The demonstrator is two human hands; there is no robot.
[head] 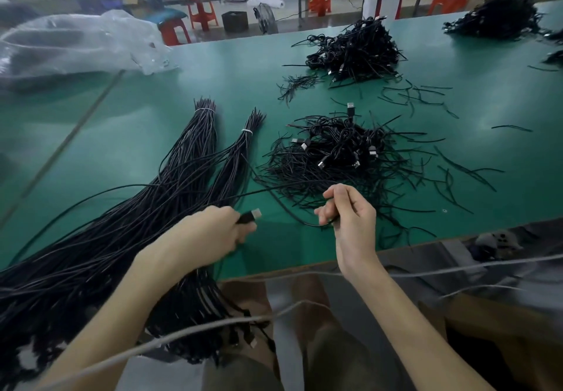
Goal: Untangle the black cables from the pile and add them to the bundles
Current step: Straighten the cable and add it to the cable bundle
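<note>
Two hands work at the near edge of a green tabletop (213,64). The left hand (213,229) curls round the plug end (251,216) of a black cable (292,218), its metal tip sticking out past the fingers. The right hand (347,211) pinches the same cable between thumb and forefinger, and the cord sags in a low curve on the tabletop between the two.

Just beyond the right hand lies the tangled pile (335,159) of black cables, with several plugs showing on top and one standing upright at its far side. To its left, two bundles lie side by side – the larger bundle (195,141) and the thinner bundle (240,150) – each bound near its far end with a white tie. Their near ends spread wide under the left forearm and hang over the table edge.

A second heap (356,49) sits farther back, well apart from the first, and a third heap (499,19) lies at the far right. Short black strands (414,95) are scattered between the heaps. A clear plastic bag (76,43) rests at the far left, and orange stools (201,10) stand beyond the tabletop.
</note>
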